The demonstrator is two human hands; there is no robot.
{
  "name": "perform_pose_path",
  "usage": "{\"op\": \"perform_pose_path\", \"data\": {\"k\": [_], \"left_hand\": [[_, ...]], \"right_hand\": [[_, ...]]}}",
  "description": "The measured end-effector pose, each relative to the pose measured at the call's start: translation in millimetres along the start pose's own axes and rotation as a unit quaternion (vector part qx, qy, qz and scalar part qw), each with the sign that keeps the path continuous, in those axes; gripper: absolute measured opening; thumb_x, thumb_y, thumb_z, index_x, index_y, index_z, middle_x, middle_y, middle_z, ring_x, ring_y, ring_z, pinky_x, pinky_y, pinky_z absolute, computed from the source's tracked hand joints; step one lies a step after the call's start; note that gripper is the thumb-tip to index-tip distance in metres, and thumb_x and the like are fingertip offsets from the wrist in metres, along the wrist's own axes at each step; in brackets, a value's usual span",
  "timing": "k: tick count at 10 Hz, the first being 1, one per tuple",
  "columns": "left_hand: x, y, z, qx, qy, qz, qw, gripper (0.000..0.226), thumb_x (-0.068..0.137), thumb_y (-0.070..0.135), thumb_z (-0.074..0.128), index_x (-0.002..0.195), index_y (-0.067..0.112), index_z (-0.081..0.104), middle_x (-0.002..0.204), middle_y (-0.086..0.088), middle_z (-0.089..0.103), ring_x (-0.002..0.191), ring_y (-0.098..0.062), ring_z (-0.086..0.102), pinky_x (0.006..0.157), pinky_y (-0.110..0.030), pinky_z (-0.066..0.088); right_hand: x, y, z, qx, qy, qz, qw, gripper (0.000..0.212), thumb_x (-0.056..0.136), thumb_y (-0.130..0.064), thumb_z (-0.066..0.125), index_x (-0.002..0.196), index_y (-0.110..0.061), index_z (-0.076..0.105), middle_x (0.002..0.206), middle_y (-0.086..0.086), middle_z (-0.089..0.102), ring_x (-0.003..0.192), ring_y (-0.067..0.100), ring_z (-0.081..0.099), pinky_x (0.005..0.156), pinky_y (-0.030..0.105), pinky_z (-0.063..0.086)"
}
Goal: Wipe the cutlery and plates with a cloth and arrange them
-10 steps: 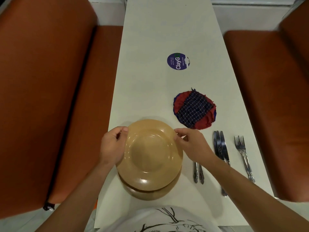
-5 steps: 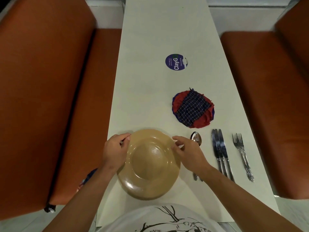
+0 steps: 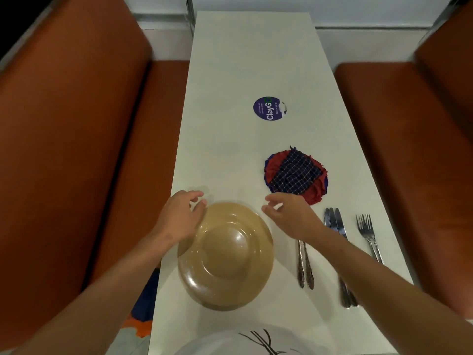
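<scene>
A tan plate (image 3: 226, 254) lies on the white table (image 3: 230, 149) near its front left edge. My left hand (image 3: 179, 216) hovers at the plate's far left rim, fingers loosely spread and holding nothing. My right hand (image 3: 289, 216) is just off the plate's far right rim, fingers relaxed and empty. A red and blue checked cloth (image 3: 297, 175) lies beyond my right hand. Two spoon handles (image 3: 304, 265) stick out from under my right wrist. Two knives (image 3: 335, 224) and forks (image 3: 368, 234) lie to the right.
A round purple sticker (image 3: 268, 108) sits mid-table. Orange bench seats flank the table on the left (image 3: 76, 149) and right (image 3: 409, 149). A blue and orange object (image 3: 143, 308) shows below the table's left edge.
The plate came down from above a lower plate onto the table. Both hands have let go of its rim and moved slightly away and forward.
</scene>
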State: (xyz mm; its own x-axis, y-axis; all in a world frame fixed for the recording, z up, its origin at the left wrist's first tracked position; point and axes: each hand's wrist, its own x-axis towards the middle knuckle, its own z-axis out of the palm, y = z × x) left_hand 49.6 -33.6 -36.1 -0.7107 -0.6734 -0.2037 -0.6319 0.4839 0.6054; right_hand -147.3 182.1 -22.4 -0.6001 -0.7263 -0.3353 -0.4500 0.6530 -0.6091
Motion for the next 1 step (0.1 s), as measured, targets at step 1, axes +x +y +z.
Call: {"op": "perform_pose_path", "data": {"k": [1], "left_hand": [[31.6,20.7,-24.6,0.076,-0.063,0.058,0.993,0.038,0.103,0.044,0.056,0.137,0.028,0.064,0.122,0.005,0.065,0.106,-0.016,0.062,0.092,-0.032,0.049]], "right_hand": [[27.8,-22.6,-37.0,-0.068,-0.029,-0.042,0.996,0.046,0.102,-0.046,0.06,0.14,-0.02,0.063,0.127,-0.005,0.072,0.11,0.012,0.067,0.104,0.033,0.052]]}}
